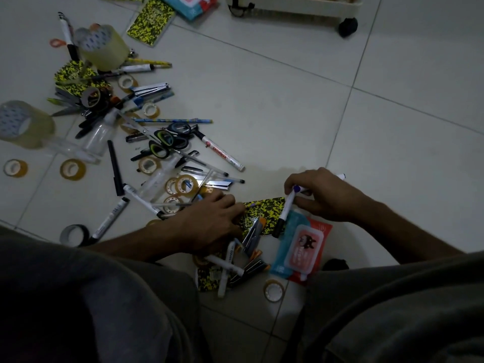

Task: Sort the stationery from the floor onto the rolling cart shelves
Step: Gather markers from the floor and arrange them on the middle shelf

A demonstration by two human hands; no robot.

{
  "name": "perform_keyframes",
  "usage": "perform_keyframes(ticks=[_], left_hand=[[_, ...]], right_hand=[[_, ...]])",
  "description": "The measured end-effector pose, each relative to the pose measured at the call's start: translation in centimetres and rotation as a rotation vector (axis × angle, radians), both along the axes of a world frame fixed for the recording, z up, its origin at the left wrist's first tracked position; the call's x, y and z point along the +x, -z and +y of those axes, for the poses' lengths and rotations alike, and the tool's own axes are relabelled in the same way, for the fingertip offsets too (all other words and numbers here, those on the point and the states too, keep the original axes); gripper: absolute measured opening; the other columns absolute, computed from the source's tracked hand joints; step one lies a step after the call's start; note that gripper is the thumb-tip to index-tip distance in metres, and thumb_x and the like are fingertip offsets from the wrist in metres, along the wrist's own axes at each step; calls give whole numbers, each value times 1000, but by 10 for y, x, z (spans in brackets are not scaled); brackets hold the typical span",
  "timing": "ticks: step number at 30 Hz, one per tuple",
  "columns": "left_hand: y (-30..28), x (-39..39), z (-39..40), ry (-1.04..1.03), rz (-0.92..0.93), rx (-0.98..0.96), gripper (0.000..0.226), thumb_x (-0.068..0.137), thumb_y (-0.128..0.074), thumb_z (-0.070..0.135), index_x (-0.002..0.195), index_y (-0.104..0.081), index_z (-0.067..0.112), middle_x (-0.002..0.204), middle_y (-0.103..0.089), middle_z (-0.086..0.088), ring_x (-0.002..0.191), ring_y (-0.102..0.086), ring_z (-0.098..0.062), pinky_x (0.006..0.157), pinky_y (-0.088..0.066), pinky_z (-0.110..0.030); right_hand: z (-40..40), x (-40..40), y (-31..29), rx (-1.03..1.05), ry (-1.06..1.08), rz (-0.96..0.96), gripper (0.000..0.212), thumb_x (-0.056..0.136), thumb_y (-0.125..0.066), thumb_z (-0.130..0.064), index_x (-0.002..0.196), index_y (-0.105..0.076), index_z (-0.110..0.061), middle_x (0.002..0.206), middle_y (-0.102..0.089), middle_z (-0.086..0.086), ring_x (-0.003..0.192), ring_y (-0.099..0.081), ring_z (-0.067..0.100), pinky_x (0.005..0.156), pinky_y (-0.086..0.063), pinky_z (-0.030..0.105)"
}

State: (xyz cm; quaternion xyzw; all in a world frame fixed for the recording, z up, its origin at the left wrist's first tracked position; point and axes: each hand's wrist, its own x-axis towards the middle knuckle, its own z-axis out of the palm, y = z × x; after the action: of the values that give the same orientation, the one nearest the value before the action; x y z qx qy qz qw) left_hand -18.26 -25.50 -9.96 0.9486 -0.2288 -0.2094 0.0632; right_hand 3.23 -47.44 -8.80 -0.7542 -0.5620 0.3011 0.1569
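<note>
Floor tiles (pixel 288 106) fill most of what I see, with the cart (pixel 301 7) far off at the top edge, one black wheel (pixel 347 27) showing. Stationery sprawls from upper left down to my knees: two big tape rolls (pixel 103 47), scissors (pixel 167 141), pens, small tape rings. A wipes pack (pixel 301 247) lies just under my right hand (pixel 324 195), beside a yellow-speckled notebook (pixel 264 213) that sits between both hands. My right hand pinches a white marker (pixel 285 210) near its blue end, black cap hanging down over the notebook. My left hand (pixel 209 224) rests on the notebook's left edge, fingers curled; whether it grips anything I cannot tell.
</note>
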Motion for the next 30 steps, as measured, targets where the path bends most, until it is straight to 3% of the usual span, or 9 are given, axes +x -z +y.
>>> perform_keyframes(ticks=[6,12,15,17,20,23,25,28,30], left_hand=[[-1,2,2,-30,16,16,44,83,-64,48,124,-63,33,136,-48,-7,122,-46,-29,100,-40,-50],[-14,0,20,-87,-47,-64,42,68,-84,40,108,-70,36,124,-60,4,115,-51,-24,94,-44,-48],[-34,-2,40,-162,-46,-190,24,84,-71,41,107,-68,39,119,-63,14,116,-52,-18,98,-36,-47],[-56,-5,55,-254,-6,-284,18,88,-63,47,106,-65,43,111,-63,23,114,-50,-10,99,-32,-43],[-102,-11,67,-461,8,-408,24,88,-58,61,103,-68,44,101,-65,26,104,-54,2,98,-31,-23],[-144,-17,72,-659,19,-528,20,80,-75,48,97,-73,38,95,-71,21,94,-65,1,80,-45,-12],[-160,-16,76,-778,12,-586,20,71,-78,43,89,-76,36,90,-73,21,89,-67,1,72,-46,-7],[-173,0,86,-874,12,-596,17,70,-81,39,86,-77,34,80,-75,16,77,-69,-5,66,-52,-15],[-181,18,93,-917,30,-604,18,69,-83,37,86,-78,32,76,-76,9,71,-72,-14,69,-60,-31]], right_hand=[[0,-3,4,19,12,35,11,93,-64,-26,104,-63,-25,96,-66,-7,82,-59,9,74,-55,38],[-7,2,3,74,99,84,13,93,-62,-30,106,-59,-28,95,-66,-7,81,-61,9,69,-54,40],[-8,5,-5,93,187,139,13,95,-64,-31,107,-62,-28,95,-67,-4,80,-62,13,69,-54,42],[-5,7,-14,107,202,154,14,95,-65,-32,107,-64,-26,89,-66,-1,74,-60,14,64,-52,39],[4,7,-35,128,205,157,15,92,-70,-30,105,-67,-24,69,-57,-7,59,-50,9,52,-36,19],[20,12,-62,122,196,176,17,90,-71,-35,103,-68,-24,61,-51,-6,53,-44,8,50,-30,14],[31,17,-78,123,191,218,16,90,-72,-36,102,-69,-26,59,-50,-3,51,-41,8,49,-29,14],[47,26,-98,143,195,256,15,89,-72,-39,100,-69,-30,58,-49,4,50,-37,8,49,-29,17],[55,32,-108,165,201,258,15,88,-71,-42,99,-69,-31,60,-50,8,50,-37,9,49,-29,18]])
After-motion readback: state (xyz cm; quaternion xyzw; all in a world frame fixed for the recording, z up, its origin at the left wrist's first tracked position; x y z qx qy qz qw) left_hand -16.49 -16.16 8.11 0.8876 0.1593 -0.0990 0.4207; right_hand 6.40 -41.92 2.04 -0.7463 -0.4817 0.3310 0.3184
